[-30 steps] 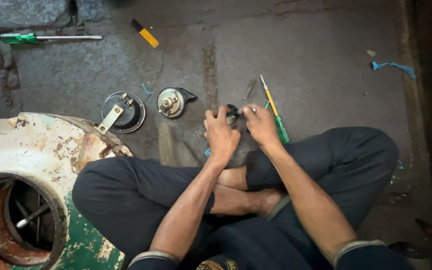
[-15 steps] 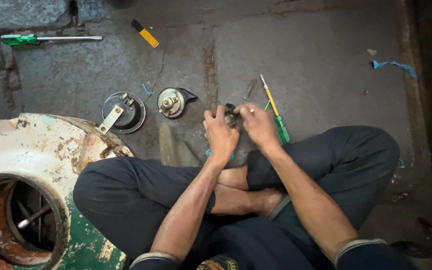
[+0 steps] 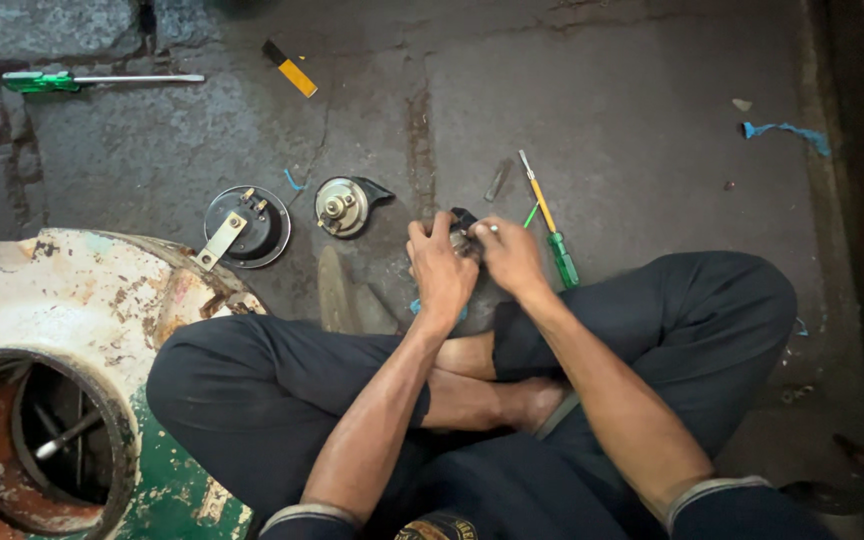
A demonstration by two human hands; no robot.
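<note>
Head view is showing a small dark metal part [image 3: 464, 228] near the concrete floor's [image 3: 632, 110] middle, both the left hand [image 3: 440, 270] and right hand [image 3: 510, 256] closing around it, a green-handled screwdriver [image 3: 550, 228] lying just right, two round horn halves [image 3: 292, 218] lying left.

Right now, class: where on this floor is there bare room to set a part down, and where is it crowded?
Free: the concrete between the yellow-handled tool and blue scrap. Crowded: around the left hand and right hand, with the screwdriver, round disc and horn part.
</note>
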